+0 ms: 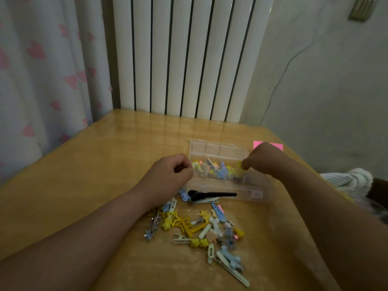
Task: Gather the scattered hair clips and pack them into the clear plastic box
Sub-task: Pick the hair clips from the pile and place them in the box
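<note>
On the wooden table (105, 169), the clear plastic box (226, 175) lies open, lid raised behind it, with coloured clips lined up inside. Left hand (168, 175): loosely curled at the box's left end; contents not discernible. Right hand (264, 158): fingertips pinched on a yellow clip (239, 165) over the box's right end. Scattered hair clips (201, 229) lie in front of the box; a long black clip (212, 195) touches its front wall.
</note>
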Demonstrator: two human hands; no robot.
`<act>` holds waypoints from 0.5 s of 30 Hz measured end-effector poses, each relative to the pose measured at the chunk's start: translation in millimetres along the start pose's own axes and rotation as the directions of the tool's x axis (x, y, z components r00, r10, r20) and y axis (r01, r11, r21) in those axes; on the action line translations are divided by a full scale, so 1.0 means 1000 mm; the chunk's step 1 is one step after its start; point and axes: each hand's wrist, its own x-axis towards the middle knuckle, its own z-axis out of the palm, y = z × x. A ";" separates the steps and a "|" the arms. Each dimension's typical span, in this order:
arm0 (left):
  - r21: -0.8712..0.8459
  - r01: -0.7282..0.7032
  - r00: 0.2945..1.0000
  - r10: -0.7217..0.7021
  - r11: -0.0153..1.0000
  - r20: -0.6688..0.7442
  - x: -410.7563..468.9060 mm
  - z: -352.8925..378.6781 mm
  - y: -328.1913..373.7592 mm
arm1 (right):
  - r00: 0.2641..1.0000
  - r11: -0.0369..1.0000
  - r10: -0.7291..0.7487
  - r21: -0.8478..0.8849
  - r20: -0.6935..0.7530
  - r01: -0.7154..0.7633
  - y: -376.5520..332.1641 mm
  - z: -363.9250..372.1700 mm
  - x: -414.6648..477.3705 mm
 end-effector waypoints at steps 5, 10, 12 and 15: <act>-0.005 0.013 1.000 -0.013 1.000 0.009 -0.001 0.000 0.002 | 0.994 0.966 -0.092 -0.249 -0.066 0.073 -0.002 0.004 -0.011; -0.003 0.018 1.000 -0.018 1.000 0.019 -0.003 -0.001 0.006 | 0.929 0.966 -0.231 -0.178 -0.290 0.185 -0.002 -0.004 -0.049; 0.005 0.019 1.000 -0.019 1.000 0.023 -0.004 -0.001 0.008 | 0.891 0.952 -0.305 -0.099 -0.337 0.289 -0.009 -0.010 -0.068; 0.005 0.026 1.000 -0.026 1.000 0.018 -0.004 -0.002 0.008 | 0.865 0.906 -0.397 0.019 -0.306 0.423 -0.018 -0.016 -0.099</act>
